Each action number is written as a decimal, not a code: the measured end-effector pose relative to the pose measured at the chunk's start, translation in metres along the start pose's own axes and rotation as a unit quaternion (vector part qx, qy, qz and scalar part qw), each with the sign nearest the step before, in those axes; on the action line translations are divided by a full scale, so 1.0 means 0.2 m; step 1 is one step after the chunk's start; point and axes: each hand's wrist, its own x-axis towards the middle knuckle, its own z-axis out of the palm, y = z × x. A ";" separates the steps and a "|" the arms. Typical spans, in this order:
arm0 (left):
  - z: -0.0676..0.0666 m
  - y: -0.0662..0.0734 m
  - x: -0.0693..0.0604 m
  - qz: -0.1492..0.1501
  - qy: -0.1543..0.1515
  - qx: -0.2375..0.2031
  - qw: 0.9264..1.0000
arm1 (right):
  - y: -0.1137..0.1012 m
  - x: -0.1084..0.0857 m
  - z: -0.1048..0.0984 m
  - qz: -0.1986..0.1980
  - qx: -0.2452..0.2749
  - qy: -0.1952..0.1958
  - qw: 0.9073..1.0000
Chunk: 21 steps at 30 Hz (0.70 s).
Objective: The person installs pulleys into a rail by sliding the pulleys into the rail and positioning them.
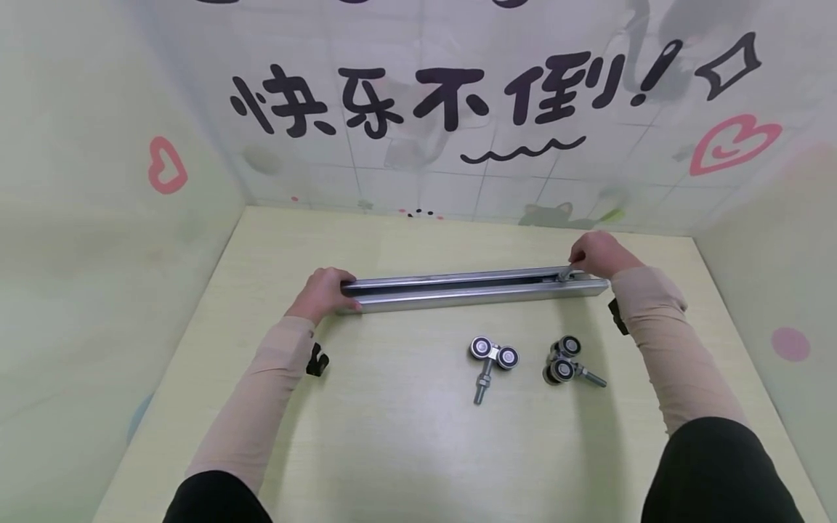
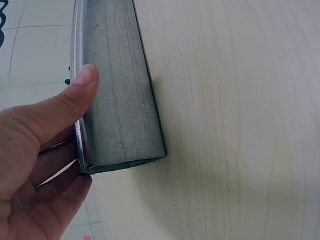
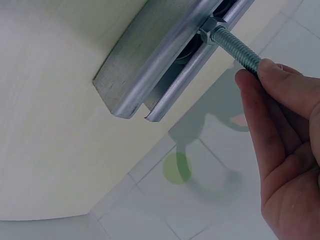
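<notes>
Rail, slotted grey metal, runs from left hand, thumb and fingers clasping its scuffed end, to right hand, pinching a threaded bolt; the wheel inside is mostly hidden. Nearer than both grips lie two trolleys; beyond, lettering reads "快乐不倒!", its upper line cut off.

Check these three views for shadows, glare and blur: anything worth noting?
Head view: soft arm shadows on the table, the right one falling around the right-hand roller; bright streaks along the rail. Left wrist view: faint shadow by the rail's end, its face looking dull. Right wrist view: highlights on the rail's lips, threads of the bolt distinct.
</notes>
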 end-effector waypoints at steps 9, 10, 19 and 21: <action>0.00 0.00 0.00 -0.005 -0.007 0.005 1.000 | 0.07 -0.06 -0.01 0.025 0.008 0.011 1.000; 0.00 0.00 0.00 -0.005 -0.008 0.004 1.000 | 0.08 -0.06 -0.01 0.026 0.007 0.012 1.000; 0.00 0.00 0.00 0.002 -0.003 -0.002 1.000 | 0.11 -0.08 -0.02 0.042 0.008 0.020 0.999; 0.00 0.00 0.00 0.001 -0.002 -0.003 1.000 | 0.12 -0.08 -0.02 0.048 0.011 0.021 0.999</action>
